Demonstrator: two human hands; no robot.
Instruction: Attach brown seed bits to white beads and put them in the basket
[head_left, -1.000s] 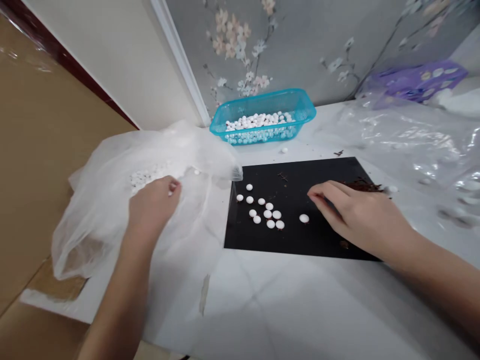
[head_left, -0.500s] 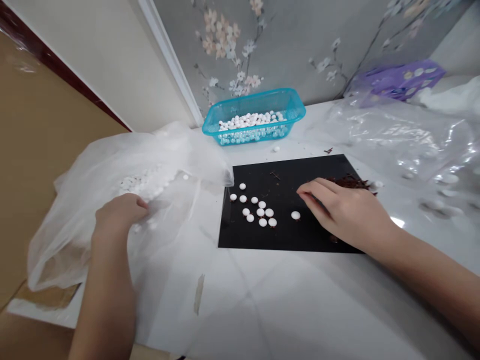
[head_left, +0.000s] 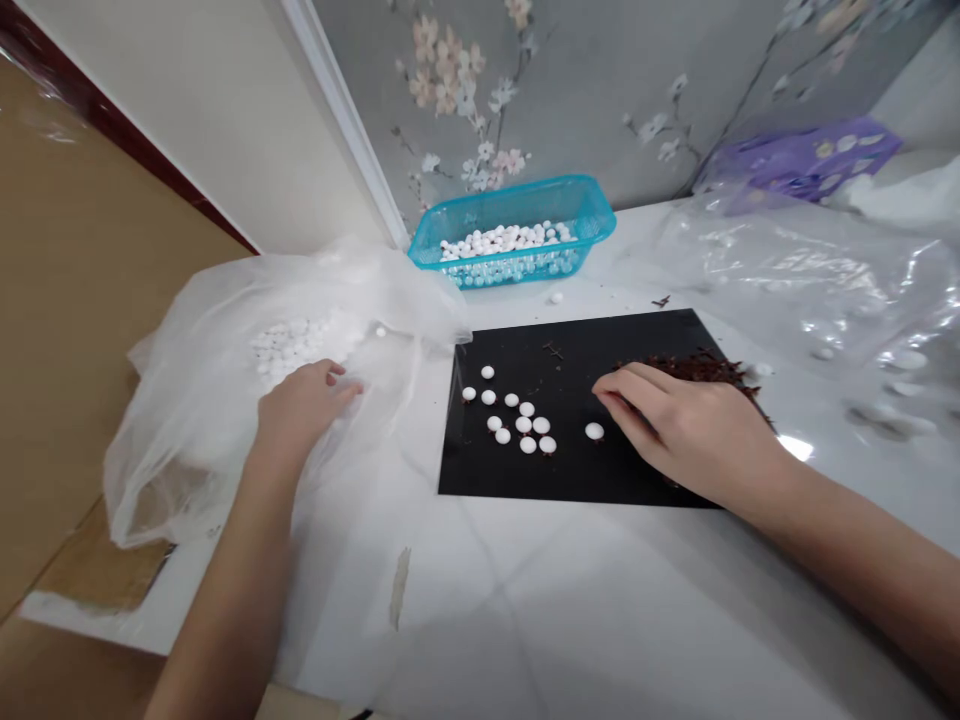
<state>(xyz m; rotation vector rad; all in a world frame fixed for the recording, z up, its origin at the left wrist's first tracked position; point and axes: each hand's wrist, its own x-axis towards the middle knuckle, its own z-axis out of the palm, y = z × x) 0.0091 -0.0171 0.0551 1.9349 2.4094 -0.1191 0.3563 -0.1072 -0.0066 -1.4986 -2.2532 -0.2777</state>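
My left hand (head_left: 304, 405) is over a clear plastic bag (head_left: 180, 340), its thumb and fingers apart and nothing visible between them. Just beyond it, many white round pieces (head_left: 289, 340) lie in the bag. My right hand (head_left: 675, 420) hovers over the right half of a black mat (head_left: 487, 475), thumb and fingertips pinched together. Whatever those fingertips hold is too small to make out. Behind that hand lies a pile of dark brown, twig-like bits (head_left: 701, 368). A single white button-like piece (head_left: 594, 431) lies left of the hand, and several more (head_left: 523, 424) are grouped farther left.
A translucent blue basket (head_left: 510, 270) with many white pieces stands at the back against the flowered wall. Crumpled clear plastic (head_left: 810, 260) covers the table's right side, near a purple package (head_left: 802, 160). A strip of tape (head_left: 400, 588) sticks to the white table.
My left hand has moved right and slightly away from me over the bag, its fingers now spread. The bag's edge has shifted with it. My right hand has barely moved.
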